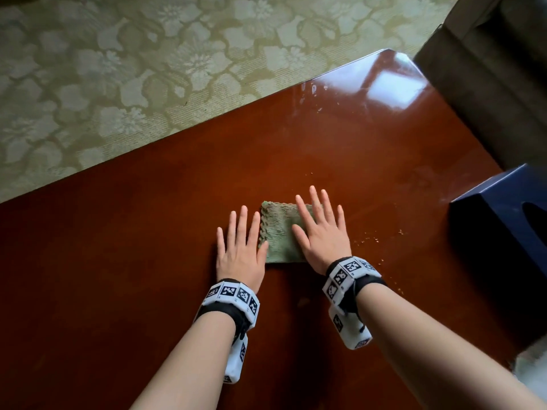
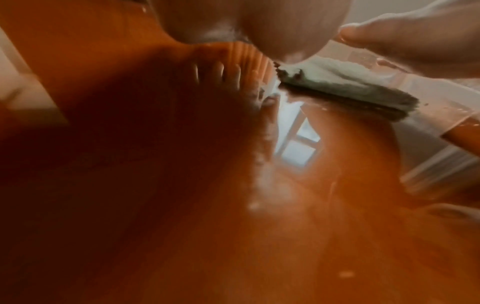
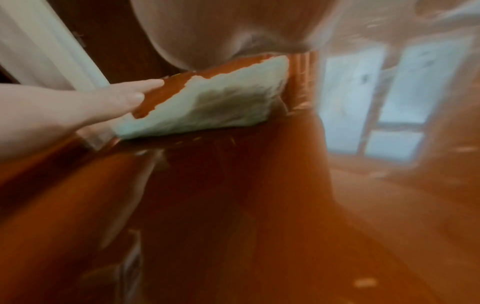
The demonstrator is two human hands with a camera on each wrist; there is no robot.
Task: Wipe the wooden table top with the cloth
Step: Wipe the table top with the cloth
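Right now my right hand [image 1: 321, 235] lies flat with fingers spread and straight, palm pressing down on the right half of the green cloth [image 1: 278, 232]. My left hand [image 1: 241, 250] is flat too, fingers straight and spread, resting on bare wood just beside the cloth's left scalloped edge; its thumb touches or nearly touches that edge, I cannot tell which. Neither hand curls around or pinches anything.

The folded cloth sits on the wooden table top [image 1: 148, 261] between my hands, near the middle of the surface, and its long axis runs away from me, slightly leaning left. My right hand is the one on it, so I judge that it should drive the wipe.

Crumbs [image 1: 370, 236] lie scattered just to the right of my right hand, with more specks farther up towards the glossy far corner. A sweep to the right looks like the obvious stroke, though room there is limited: a dark blue tissue box [image 1: 500, 232] stands on the table near its right edge, and a brown sofa [image 1: 488, 69] sits beyond. To the left the wood is open up to the long edge, past which lies the floral carpet [image 1: 118, 69]. Pushing crumbs that way could drop them onto it.
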